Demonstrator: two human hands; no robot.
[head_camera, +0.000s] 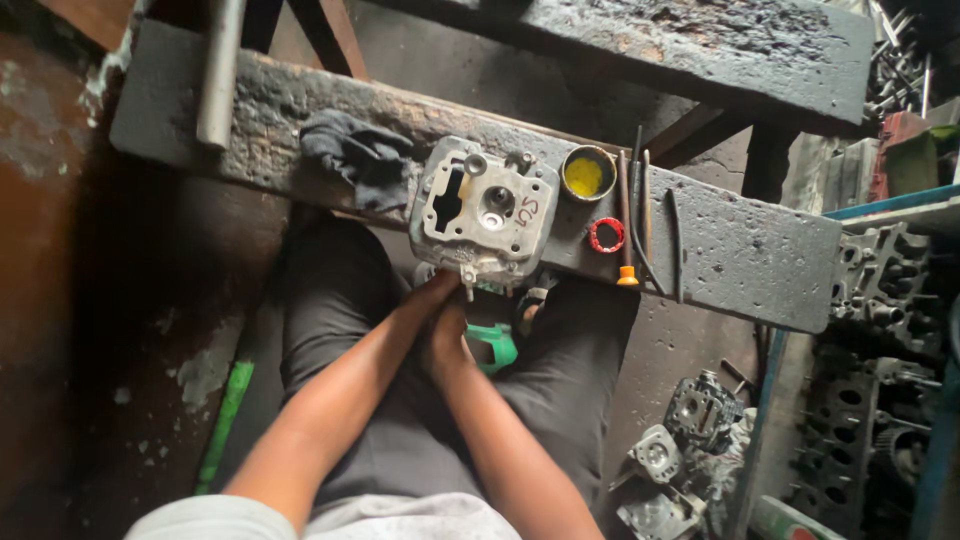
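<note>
A grey metal cylinder head (484, 213) rests on a dark, grimy wooden beam (740, 250), overhanging its near edge. Just below it my left hand (432, 292) and my right hand (447, 335) come together between my knees, under the head's near edge. Both seem to close around a green power tool (493, 345), of which only part shows. The fingers of both hands are mostly hidden.
On the beam lie a dark rag (360, 155), a small tin of yellow paste (587, 174), a red ring (605, 235), an orange-handled tool (626, 215) and thin rods. A metal pipe (220, 70) leans at top left. More cylinder heads (680, 450) lie on the floor at right.
</note>
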